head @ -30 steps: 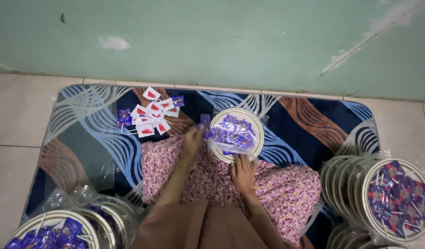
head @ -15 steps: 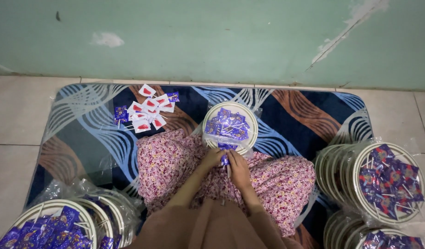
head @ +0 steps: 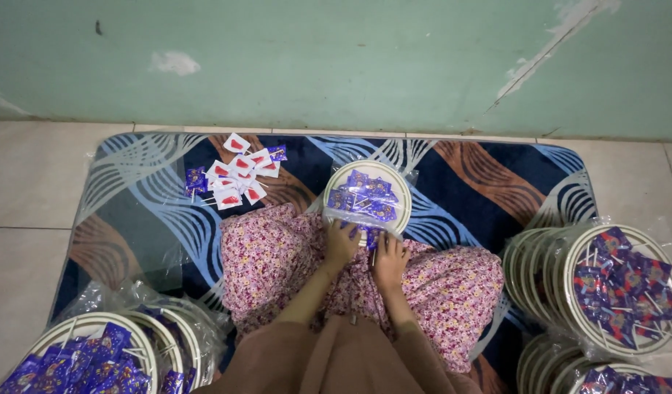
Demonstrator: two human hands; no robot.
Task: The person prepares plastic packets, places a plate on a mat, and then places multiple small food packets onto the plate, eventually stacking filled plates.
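A single head-worn camera looks steeply down from above the seated person; near edge shows lap and forearms; far edge reaches the green wall (head: 336,58); no second view.

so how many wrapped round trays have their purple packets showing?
4, with more possibly hidden in the stacks: one at the hands, one lower left, one at right, one cut off bottom right.

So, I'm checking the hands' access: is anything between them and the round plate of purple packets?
Nothing visible: the left hand and right hand already rest at the near edge of the bagged round plate on the floral lap.
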